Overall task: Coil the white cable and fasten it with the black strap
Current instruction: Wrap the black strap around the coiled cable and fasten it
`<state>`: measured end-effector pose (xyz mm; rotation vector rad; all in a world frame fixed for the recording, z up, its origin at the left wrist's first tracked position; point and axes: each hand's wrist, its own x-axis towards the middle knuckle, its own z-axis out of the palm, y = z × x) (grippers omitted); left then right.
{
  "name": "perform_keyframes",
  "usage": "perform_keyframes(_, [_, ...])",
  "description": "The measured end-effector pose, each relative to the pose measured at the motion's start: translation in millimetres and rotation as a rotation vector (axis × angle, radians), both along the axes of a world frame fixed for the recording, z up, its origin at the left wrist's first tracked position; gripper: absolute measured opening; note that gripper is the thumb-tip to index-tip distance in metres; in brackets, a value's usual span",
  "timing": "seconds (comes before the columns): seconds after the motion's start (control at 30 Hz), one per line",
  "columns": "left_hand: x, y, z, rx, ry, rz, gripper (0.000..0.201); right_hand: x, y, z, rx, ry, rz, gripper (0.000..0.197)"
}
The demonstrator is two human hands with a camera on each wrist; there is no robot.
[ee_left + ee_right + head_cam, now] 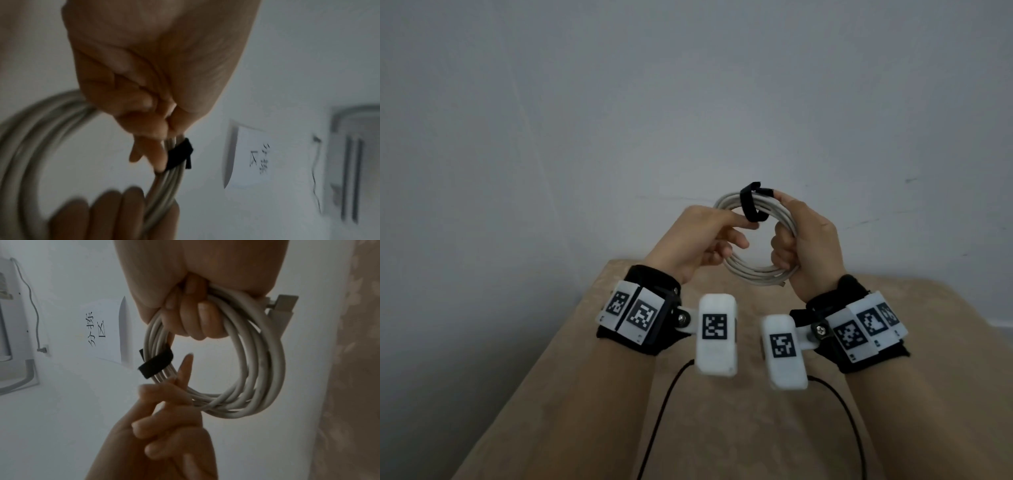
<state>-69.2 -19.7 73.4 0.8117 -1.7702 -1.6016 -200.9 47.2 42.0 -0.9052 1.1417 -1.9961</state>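
Observation:
The white cable (743,274) is wound into a round coil held up in the air above the table. A black strap (748,205) loops around the top strands, with one end sticking up loose. My right hand (787,240) grips the coil's right side in curled fingers (195,318), its index finger stretched up to the strap's end. My left hand (750,234) pinches the strands (174,178) between thumb and index finger right beside the strap (179,154). In the right wrist view the strap (156,363) wraps the cable (257,369), and a plug (285,305) juts out by the right palm.
A beige cloth-covered table (722,428) lies below my forearms, against a plain grey wall (688,102). Thin black wires (664,411) trail from the wrist cameras across the cloth. A paper sign (102,327) hangs on the wall.

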Motion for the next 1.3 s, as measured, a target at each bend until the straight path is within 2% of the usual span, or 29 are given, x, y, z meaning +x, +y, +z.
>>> perform_keyframes(0.13, [14, 0, 10, -0.243, 0.014, -0.004, 0.010, 1, -2, -2, 0.016, 0.002, -0.024, 0.029])
perform_keyframes(0.2, [14, 2, 9, -0.332, 0.026, -0.020, 0.016, 2, -2, -2, 0.015, -0.006, -0.024, 0.027])
perform_keyframes(0.33, [5, 0, 3, -0.560, 0.113, 0.124, 0.014, 6, -3, -2, 0.031, 0.001, -0.026, 0.023])
perform_keyframes(0.43, [3, -4, 1, -0.693, 0.115, 0.187, 0.011, 7, -4, -3, 0.046, 0.035, -0.033, 0.024])
perform_keyframes(0.5, [4, -8, 1, -0.681, 0.128, 0.163, 0.011, 9, -5, -4, 0.051, 0.059, -0.027, 0.024])
perform_keyframes(0.6, [6, -11, -2, -0.569, 0.239, 0.085, 0.014, 10, -5, -3, 0.051, 0.098, -0.019, 0.024])
perform_keyframes(0.77, [4, -8, -5, -0.540, 0.297, 0.091, 0.010, 9, -5, -3, 0.048, 0.134, -0.025, 0.031])
perform_keyframes(0.93, [3, -6, -5, -0.588, 0.237, 0.108, 0.006, 9, -6, -4, 0.068, 0.143, -0.043, 0.051])
perform_keyframes(1.17, [4, -6, -5, -0.741, 0.119, 0.123, 0.004, 8, -10, -6, 0.091, 0.131, -0.096, 0.054])
perform_keyframes(1.3, [1, -7, -7, -0.782, 0.153, 0.176, 0.005, 7, -10, -6, 0.097, 0.147, -0.104, 0.054])
